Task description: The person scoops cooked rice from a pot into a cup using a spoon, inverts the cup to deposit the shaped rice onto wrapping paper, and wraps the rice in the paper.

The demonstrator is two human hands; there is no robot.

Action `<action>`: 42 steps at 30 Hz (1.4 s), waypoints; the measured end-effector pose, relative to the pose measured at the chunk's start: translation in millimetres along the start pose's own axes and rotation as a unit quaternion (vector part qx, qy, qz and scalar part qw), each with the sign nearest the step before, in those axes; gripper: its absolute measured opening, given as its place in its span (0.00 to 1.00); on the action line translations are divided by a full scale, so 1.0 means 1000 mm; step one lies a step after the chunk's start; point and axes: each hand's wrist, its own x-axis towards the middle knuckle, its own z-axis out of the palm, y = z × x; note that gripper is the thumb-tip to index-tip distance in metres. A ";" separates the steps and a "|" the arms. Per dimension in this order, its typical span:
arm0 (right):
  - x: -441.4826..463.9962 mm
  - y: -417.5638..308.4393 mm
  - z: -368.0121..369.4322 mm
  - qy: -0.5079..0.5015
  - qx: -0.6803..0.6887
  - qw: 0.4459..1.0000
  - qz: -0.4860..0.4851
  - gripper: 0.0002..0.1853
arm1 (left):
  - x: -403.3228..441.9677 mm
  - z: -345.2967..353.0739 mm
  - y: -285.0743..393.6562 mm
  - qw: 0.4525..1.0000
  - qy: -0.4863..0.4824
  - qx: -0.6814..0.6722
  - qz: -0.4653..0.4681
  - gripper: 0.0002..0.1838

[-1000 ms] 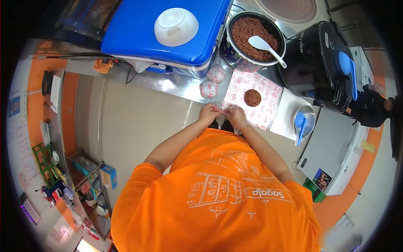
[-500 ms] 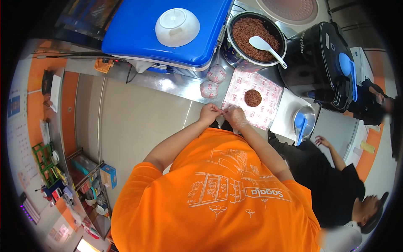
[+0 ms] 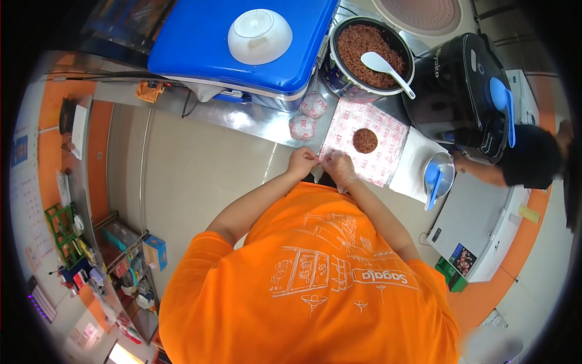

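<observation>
My left hand (image 3: 301, 162), bare, is closed in a pinch just off the near left corner of a printed wrapping paper (image 3: 388, 155). Against its fingertips is my right hand (image 3: 338, 165), in a clear plastic glove, its fingers also pinched together. Whatever is between the fingers is too small to make out. A round, flat patty of brown rice (image 3: 365, 141) lies on the paper. Two wrapped balls, one nearer (image 3: 302, 127) and one farther (image 3: 313, 105), sit left of the paper.
Beyond the paper stands a pot of brown rice (image 3: 357, 45) with a white rice paddle (image 3: 385, 68). A black rice cooker (image 3: 451, 91) and a metal bowl (image 3: 445, 171) with a blue scoop (image 3: 433, 182) are at right. A blue cooler (image 3: 188, 42) bears a white bowl (image 3: 260, 36). A person in black (image 3: 530, 158) is at far right.
The person in black has moved from close on my right to farther ahead, beside the rice cooker, uncovering a white chest. My hands stay pinched together in nearly the same place.
</observation>
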 end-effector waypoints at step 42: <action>-0.085 0.101 -0.119 0.161 -0.105 0.980 -0.048 0.03 | -0.015 0.048 0.150 0.719 -0.183 0.499 0.448 0.30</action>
